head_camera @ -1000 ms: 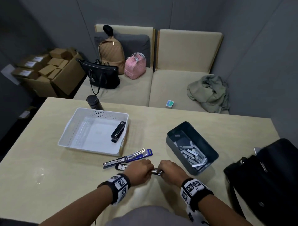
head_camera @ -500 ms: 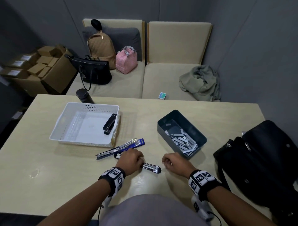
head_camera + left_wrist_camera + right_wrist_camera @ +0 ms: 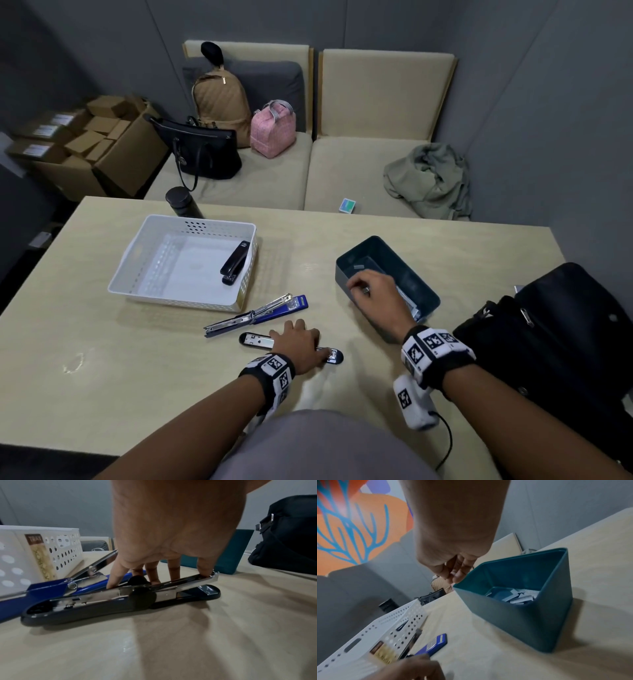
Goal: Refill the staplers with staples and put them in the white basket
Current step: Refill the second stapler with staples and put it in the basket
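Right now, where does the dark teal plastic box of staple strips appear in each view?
Head: dark teal plastic box right of centre, under the right hand.
Left wrist: teal wall behind the fingers, centre right.
Right wrist: large, centre right.
Shared landmark: white perforated basket.

black bag (image 3: 561,342) cut by frame edge, staples (image 3: 409,303) partly hidden by right hand (image 3: 375,301)
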Tool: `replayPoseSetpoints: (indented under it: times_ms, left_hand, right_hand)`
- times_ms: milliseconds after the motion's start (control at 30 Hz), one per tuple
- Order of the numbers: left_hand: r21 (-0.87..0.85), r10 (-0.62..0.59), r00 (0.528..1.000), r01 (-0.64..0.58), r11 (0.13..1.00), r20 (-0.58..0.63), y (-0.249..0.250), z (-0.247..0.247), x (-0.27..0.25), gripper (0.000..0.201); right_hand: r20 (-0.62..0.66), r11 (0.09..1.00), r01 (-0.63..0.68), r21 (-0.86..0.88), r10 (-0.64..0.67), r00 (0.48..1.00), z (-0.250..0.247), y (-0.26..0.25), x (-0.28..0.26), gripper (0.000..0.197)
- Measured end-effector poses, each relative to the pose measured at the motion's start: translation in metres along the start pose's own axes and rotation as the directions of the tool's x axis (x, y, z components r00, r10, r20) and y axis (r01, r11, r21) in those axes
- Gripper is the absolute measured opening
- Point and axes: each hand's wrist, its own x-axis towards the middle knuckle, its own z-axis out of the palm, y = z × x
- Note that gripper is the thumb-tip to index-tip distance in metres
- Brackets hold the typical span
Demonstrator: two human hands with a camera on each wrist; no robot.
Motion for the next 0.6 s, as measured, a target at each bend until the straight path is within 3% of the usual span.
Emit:
replayPoseSetpoints:
  times_ms: [167, 267, 367, 467, 600]
  left_hand:
    - [0.005, 0.075, 0.997, -0.076, 0.997, 0.026, -0.002, -0.004, 0.002, 0.051]
    - [-0.054, 0.15, 0.987, -0.147, 0.988, 0.052, -0.004, -0.007, 0.004, 0.038]
    - [-0.05, 0.226, 0.973, -0.223, 0.974, 0.055, -0.006, -0.009, 0.007, 0.029]
    - [-0.032, 0.243, 0.966, -0.241, 0.97, 0.089, -0.005, -0.01, 0.012, 0.029]
    - [-0.04, 0.195, 0.967, -0.191, 0.981, 0.165, -0.001, -0.015, 0.019, 0.03]
  right_hand:
    - [-0.061, 0.994, -0.049, -0.097, 0.043, 0.997, -0.016, 0.017, 0.016, 0.017]
    - [-0.065, 0.958, -0.224, -0.177, 0.216, 0.974, -0.029, 0.041, 0.024, 0.021]
    - [0.068, 0.877, -0.365, -0.313, 0.404, 0.912, -0.039, 0.064, 0.025, 0.026]
    - [0.118, 0.82, -0.384, -0.425, 0.471, 0.874, -0.037, 0.068, 0.026, 0.029]
    - [0.133, 0.809, -0.368, -0.458, 0.472, 0.872, -0.026, 0.067, 0.034, 0.027]
